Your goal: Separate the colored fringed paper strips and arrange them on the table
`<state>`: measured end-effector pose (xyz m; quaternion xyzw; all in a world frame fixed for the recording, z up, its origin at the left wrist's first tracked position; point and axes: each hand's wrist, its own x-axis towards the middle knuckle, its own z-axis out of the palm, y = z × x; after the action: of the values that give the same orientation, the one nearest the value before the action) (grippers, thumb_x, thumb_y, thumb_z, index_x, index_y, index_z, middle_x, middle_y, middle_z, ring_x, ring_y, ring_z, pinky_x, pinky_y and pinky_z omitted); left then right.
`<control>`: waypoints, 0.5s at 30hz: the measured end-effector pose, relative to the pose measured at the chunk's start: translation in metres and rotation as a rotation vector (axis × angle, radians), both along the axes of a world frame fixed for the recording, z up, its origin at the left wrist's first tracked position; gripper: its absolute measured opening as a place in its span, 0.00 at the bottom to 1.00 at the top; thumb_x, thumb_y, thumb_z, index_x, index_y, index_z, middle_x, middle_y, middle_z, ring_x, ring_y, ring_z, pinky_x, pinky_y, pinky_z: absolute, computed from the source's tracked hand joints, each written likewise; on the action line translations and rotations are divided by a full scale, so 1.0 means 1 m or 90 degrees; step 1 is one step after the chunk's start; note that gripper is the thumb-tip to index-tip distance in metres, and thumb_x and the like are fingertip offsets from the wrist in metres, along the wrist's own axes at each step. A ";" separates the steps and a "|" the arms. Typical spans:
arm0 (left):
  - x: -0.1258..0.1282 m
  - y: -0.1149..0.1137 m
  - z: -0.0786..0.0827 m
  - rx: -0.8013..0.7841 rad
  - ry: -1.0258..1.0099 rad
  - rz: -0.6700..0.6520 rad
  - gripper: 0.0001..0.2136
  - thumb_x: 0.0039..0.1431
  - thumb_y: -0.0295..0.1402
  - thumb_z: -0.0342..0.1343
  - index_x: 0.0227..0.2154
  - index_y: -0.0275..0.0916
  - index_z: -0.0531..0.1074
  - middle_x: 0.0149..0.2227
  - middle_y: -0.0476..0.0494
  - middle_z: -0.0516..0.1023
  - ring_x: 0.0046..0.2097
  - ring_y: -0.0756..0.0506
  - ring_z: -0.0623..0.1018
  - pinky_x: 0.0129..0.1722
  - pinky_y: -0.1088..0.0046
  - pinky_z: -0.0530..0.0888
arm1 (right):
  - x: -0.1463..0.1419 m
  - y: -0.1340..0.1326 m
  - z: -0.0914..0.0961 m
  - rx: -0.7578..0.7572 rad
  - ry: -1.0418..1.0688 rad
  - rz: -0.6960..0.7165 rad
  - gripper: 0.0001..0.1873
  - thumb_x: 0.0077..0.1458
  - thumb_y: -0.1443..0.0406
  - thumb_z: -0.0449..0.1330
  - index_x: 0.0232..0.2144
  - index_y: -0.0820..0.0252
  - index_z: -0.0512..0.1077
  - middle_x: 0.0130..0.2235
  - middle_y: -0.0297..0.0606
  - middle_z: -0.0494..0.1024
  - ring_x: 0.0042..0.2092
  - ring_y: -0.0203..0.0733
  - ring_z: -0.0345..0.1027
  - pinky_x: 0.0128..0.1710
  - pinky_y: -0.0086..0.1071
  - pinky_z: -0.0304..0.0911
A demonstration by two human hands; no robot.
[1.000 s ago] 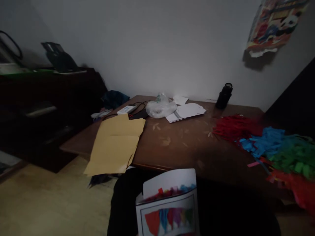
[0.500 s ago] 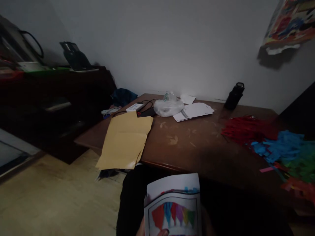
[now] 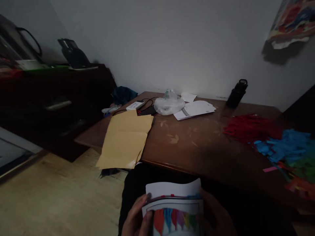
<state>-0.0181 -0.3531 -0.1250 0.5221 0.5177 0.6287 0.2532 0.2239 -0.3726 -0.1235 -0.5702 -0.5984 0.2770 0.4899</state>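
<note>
A white printed packet (image 3: 176, 206) with a picture of several coloured tassels is held over my lap at the bottom of the head view. A white sheet (image 3: 172, 189) stands out at its top, with small red and blue bits along the line where the two meet. My left hand (image 3: 137, 214) grips the left edge, its thumb on the front. Along the right edge, my right hand (image 3: 215, 211) is wrapped in shadow, its fingers partly hidden behind the packet. The lower end of the packet is out of view.
Brown paper sheets (image 3: 125, 139) overhang the table (image 3: 182, 144) at left. Behind lie a clear plastic bag (image 3: 169, 104), white cards (image 3: 195, 109) and a white power strip (image 3: 135, 105). A black bottle (image 3: 236, 94) stands at back right, near red strips (image 3: 251, 127) and blue strips (image 3: 289, 144).
Both hands have come up further into view along the packet's sides. The packet sits slightly lower, and its top sheet now curves more. The camera view has shifted a little.
</note>
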 end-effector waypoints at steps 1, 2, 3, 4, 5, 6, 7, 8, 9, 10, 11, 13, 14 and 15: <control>-0.005 0.005 0.004 0.004 0.038 -0.042 0.12 0.64 0.38 0.54 0.48 0.47 0.74 0.49 0.46 0.79 0.52 0.43 0.77 0.54 0.71 0.72 | 0.005 -0.001 0.001 0.003 -0.014 0.022 0.23 0.56 0.52 0.60 0.53 0.50 0.70 0.50 0.43 0.78 0.47 0.50 0.75 0.42 0.34 0.74; -0.011 0.010 0.009 0.005 0.082 -0.088 0.12 0.64 0.37 0.53 0.48 0.47 0.74 0.48 0.45 0.80 0.50 0.43 0.78 0.51 0.72 0.74 | 0.010 -0.002 0.003 0.003 -0.025 0.043 0.22 0.56 0.53 0.61 0.52 0.50 0.71 0.48 0.42 0.79 0.45 0.49 0.76 0.40 0.33 0.75; -0.017 0.016 0.014 0.004 0.131 -0.139 0.12 0.64 0.37 0.53 0.47 0.46 0.75 0.46 0.45 0.81 0.47 0.43 0.80 0.48 0.74 0.75 | 0.015 -0.002 0.006 0.004 -0.034 0.065 0.20 0.56 0.53 0.61 0.50 0.50 0.72 0.46 0.41 0.79 0.44 0.47 0.77 0.39 0.32 0.75; -0.023 0.023 0.021 0.001 0.176 -0.181 0.11 0.64 0.36 0.53 0.46 0.47 0.76 0.44 0.46 0.82 0.44 0.44 0.81 0.45 0.76 0.77 | 0.019 -0.002 0.009 0.011 -0.039 0.091 0.20 0.56 0.53 0.62 0.49 0.49 0.72 0.45 0.40 0.80 0.42 0.47 0.77 0.38 0.31 0.75; -0.028 0.030 0.028 -0.003 0.215 -0.218 0.10 0.63 0.34 0.54 0.45 0.47 0.76 0.42 0.47 0.83 0.42 0.45 0.82 0.43 0.77 0.77 | 0.023 -0.001 0.014 0.021 -0.039 0.120 0.20 0.55 0.53 0.62 0.49 0.50 0.72 0.45 0.39 0.80 0.41 0.46 0.77 0.38 0.30 0.74; -0.032 0.036 0.036 -0.008 0.242 -0.250 0.10 0.61 0.32 0.56 0.44 0.47 0.76 0.40 0.48 0.83 0.40 0.46 0.82 0.41 0.79 0.77 | 0.025 0.001 0.020 0.034 -0.035 0.146 0.20 0.54 0.53 0.63 0.48 0.50 0.71 0.44 0.39 0.79 0.40 0.45 0.77 0.37 0.29 0.74; -0.034 0.042 0.043 -0.016 0.258 -0.278 0.09 0.60 0.30 0.57 0.43 0.47 0.76 0.39 0.48 0.83 0.39 0.47 0.82 0.40 0.79 0.77 | 0.027 0.003 0.027 0.052 -0.028 0.165 0.21 0.54 0.52 0.64 0.48 0.49 0.71 0.44 0.38 0.79 0.40 0.44 0.77 0.37 0.28 0.74; -0.034 0.046 0.051 -0.026 0.264 -0.308 0.09 0.59 0.29 0.57 0.41 0.46 0.76 0.38 0.49 0.82 0.38 0.47 0.82 0.39 0.80 0.77 | 0.027 0.006 0.034 0.075 -0.019 0.177 0.20 0.54 0.53 0.64 0.48 0.49 0.71 0.44 0.37 0.79 0.40 0.43 0.77 0.37 0.28 0.73; -0.033 0.050 0.057 -0.034 0.259 -0.334 0.07 0.59 0.28 0.58 0.39 0.45 0.76 0.36 0.49 0.82 0.37 0.48 0.81 0.38 0.80 0.76 | 0.026 0.009 0.042 0.091 -0.010 0.177 0.18 0.54 0.54 0.64 0.46 0.48 0.71 0.43 0.36 0.79 0.40 0.42 0.77 0.37 0.26 0.73; -0.030 0.051 0.062 -0.042 0.244 -0.354 0.05 0.58 0.28 0.58 0.36 0.44 0.75 0.35 0.49 0.81 0.36 0.48 0.80 0.36 0.80 0.75 | 0.025 0.011 0.048 0.097 -0.002 0.167 0.13 0.55 0.57 0.64 0.44 0.48 0.71 0.42 0.35 0.78 0.40 0.40 0.76 0.37 0.25 0.72; -0.026 0.052 0.066 -0.050 0.218 -0.365 0.03 0.58 0.28 0.58 0.33 0.43 0.74 0.33 0.49 0.79 0.35 0.49 0.79 0.35 0.80 0.75 | 0.023 0.013 0.054 0.088 0.004 0.153 0.08 0.56 0.59 0.63 0.40 0.49 0.72 0.41 0.34 0.78 0.39 0.39 0.76 0.37 0.24 0.71; -0.016 0.050 0.068 -0.069 0.143 -0.359 0.04 0.58 0.29 0.59 0.28 0.41 0.71 0.30 0.50 0.76 0.32 0.50 0.77 0.32 0.80 0.73 | 0.017 0.017 0.060 0.042 0.037 0.126 0.03 0.56 0.63 0.62 0.31 0.53 0.70 0.36 0.33 0.77 0.36 0.37 0.74 0.36 0.23 0.69; -0.010 0.048 0.067 -0.082 0.092 -0.342 0.06 0.57 0.30 0.60 0.26 0.41 0.69 0.29 0.51 0.74 0.31 0.50 0.75 0.31 0.81 0.72 | 0.013 0.018 0.062 0.009 0.072 0.108 0.06 0.56 0.64 0.62 0.28 0.54 0.69 0.34 0.32 0.76 0.35 0.37 0.73 0.34 0.23 0.68; -0.004 0.045 0.066 -0.097 0.032 -0.317 0.08 0.56 0.31 0.62 0.26 0.41 0.68 0.29 0.52 0.72 0.30 0.51 0.74 0.30 0.81 0.71 | 0.010 0.019 0.062 -0.018 0.120 0.088 0.07 0.56 0.64 0.62 0.28 0.54 0.67 0.33 0.32 0.74 0.34 0.37 0.71 0.34 0.24 0.68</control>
<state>-0.0219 -0.3078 -0.0594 0.6285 0.4253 0.4925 0.4259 0.2334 -0.3533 -0.0618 -0.5057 -0.5837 0.3709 0.5157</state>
